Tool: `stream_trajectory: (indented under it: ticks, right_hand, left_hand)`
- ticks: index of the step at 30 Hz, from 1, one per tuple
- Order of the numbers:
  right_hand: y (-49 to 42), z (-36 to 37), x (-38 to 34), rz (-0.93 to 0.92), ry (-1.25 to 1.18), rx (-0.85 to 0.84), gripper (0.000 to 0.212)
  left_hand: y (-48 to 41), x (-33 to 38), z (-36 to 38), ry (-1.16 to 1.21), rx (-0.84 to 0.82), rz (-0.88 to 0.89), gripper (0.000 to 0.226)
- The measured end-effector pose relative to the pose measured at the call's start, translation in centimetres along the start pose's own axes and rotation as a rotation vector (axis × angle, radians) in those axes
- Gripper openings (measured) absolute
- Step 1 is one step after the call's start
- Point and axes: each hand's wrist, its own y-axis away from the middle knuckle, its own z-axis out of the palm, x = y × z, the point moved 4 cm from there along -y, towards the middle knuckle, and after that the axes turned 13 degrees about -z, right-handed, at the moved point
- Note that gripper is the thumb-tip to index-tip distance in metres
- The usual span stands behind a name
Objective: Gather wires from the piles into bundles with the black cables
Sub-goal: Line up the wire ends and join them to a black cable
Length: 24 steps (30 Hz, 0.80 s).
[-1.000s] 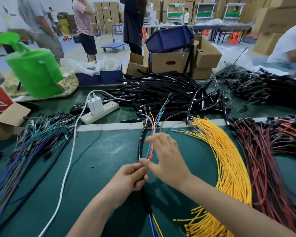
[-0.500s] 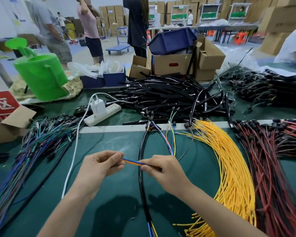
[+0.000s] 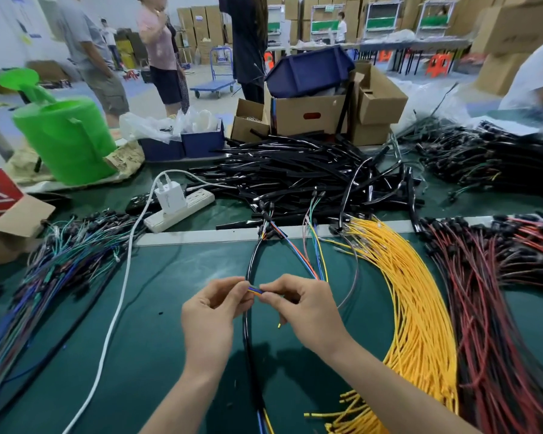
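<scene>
Over the green mat my left hand [image 3: 213, 308] and my right hand [image 3: 301, 303] pinch a short stretch of coloured wires [image 3: 255, 290] (blue, orange, yellow) between their fingertips. These wires run up and right from my right hand toward the mat's far edge. A black cable [image 3: 249, 333] lies under my hands, running from the far edge to the near edge. The yellow wire pile [image 3: 414, 296] lies to the right, the red and black wire pile [image 3: 489, 289] further right, the blue-green wire pile [image 3: 51, 267] at left. A heap of black cables [image 3: 295, 173] lies beyond.
A white power strip [image 3: 182, 211] with a charger sits at the back left, its white cord [image 3: 113, 314] crossing the mat. A green watering can [image 3: 66, 136], cardboard boxes [image 3: 308, 114] and blue bins stand behind. People stand beyond the table.
My hands moved apart to pinch the coloured wires across the black cable, then drew closer together; the stretch of wire between them is shorter now.
</scene>
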Motion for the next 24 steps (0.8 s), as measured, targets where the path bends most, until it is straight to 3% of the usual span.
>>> stream_trajectory:
  ticks: [9,19,24]
  right_hand:
    - [0.6,-0.6,0.0,0.052,-0.102,0.038,0.014]
    - [0.1,-2.6,0.2,0.106,-0.282,0.082,0.009]
    - [-0.2,-4.1,0.0,-0.032,-0.022,0.120,0.021]
  left_hand:
    - [0.3,-0.5,1.6,0.003,0.029,0.073,0.019]
    - [-0.1,-0.4,3.5,0.059,-0.160,0.040,0.014]
    - [-1.6,1.0,5.3,-0.064,-0.242,0.057,0.018]
